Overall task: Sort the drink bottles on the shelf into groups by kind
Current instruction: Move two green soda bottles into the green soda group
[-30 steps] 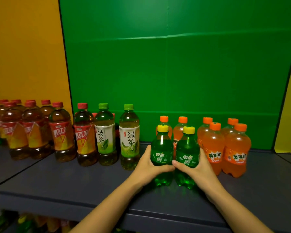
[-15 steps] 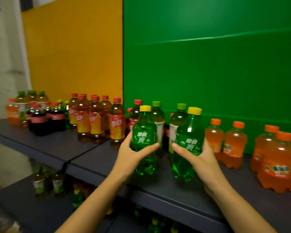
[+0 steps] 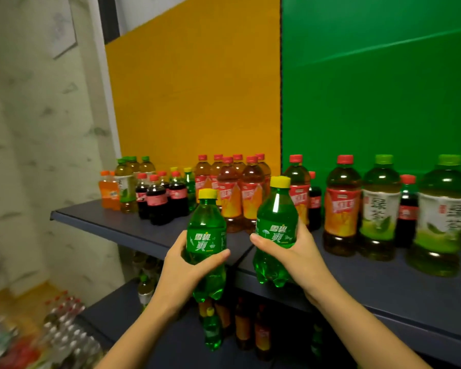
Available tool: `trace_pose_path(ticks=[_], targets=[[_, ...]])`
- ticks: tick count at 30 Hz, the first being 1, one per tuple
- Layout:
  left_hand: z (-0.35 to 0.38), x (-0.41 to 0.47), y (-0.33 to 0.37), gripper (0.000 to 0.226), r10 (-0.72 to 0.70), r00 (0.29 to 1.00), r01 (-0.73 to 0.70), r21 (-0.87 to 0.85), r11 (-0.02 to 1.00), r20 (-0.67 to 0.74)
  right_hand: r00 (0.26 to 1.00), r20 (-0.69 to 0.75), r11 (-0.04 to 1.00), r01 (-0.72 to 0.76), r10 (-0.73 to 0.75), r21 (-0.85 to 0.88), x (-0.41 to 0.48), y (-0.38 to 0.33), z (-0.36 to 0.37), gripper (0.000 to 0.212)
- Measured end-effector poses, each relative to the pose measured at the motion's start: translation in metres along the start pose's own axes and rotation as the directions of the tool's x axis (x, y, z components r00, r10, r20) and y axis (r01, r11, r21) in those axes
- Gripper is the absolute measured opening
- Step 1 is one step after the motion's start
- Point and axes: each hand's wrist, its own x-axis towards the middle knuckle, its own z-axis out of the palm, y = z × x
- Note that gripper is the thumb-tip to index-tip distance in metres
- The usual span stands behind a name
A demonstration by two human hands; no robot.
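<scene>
My left hand [image 3: 183, 265] grips a small green soda bottle with a yellow cap [image 3: 206, 230], held in the air in front of the shelf edge. My right hand [image 3: 296, 251] grips a second green soda bottle with a yellow cap [image 3: 276, 222], a little higher and to the right. Behind them on the dark shelf [image 3: 123, 229] stand several red-capped iced tea bottles [image 3: 232, 198], cola bottles [image 3: 159, 199], green tea bottles [image 3: 379, 209] and, at the far left, an orange soda bottle [image 3: 109, 191]. Another green soda bottle [image 3: 189, 187] stands behind the colas.
A marbled wall [image 3: 37, 155] lies left of the shelf end. A lower shelf [image 3: 112, 310] holds more bottles, among them a green soda [image 3: 212, 331]. Packs of bottles [image 3: 64, 331] sit on the floor at lower left. Yellow and green panels back the shelf.
Both hands have lifted the two green soda bottles off the shelf beside the orange sodas and carried them left. My view has swung left; the orange soda group is out of sight.
</scene>
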Motion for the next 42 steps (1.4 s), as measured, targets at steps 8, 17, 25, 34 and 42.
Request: trace_pose_path(ticks=[8, 17, 25, 34, 42], targets=[[-0.094, 0.032, -0.036, 0.046, -0.004, 0.996, 0.005, 0.012, 1.0, -0.094, 0.998, 0.049, 0.998, -0.029, 0.032, -0.057, 0.049, 0.024, 0.101, 0.063], [-0.163, 0.111, -0.089, 0.045, 0.044, 0.987, -0.041, 0.023, 0.999, -0.156, 0.999, 0.051, 0.993, -0.003, 0.009, -0.114, 0.126, 0.07, 0.183, 0.074], [-0.206, 0.192, -0.127, 0.047, 0.058, 0.99, -0.055, 0.029, 0.998, -0.131, 1.0, 0.024, 0.975, -0.002, 0.008, -0.224, 0.196, 0.097, 0.224, 0.075], [-0.245, 0.26, -0.172, 0.05, 0.044, 0.997, -0.046, -0.029, 0.999, -0.07, 0.993, -0.097, 0.956, -0.089, 0.064, -0.28, 0.236, 0.13, 0.241, 0.073], [-0.276, 0.317, -0.21, 0.055, 0.076, 0.994, -0.071, -0.071, 0.995, 0.079, 0.971, -0.223, 0.946, -0.149, 0.085, -0.287, 0.251, 0.147, 0.262, 0.089]])
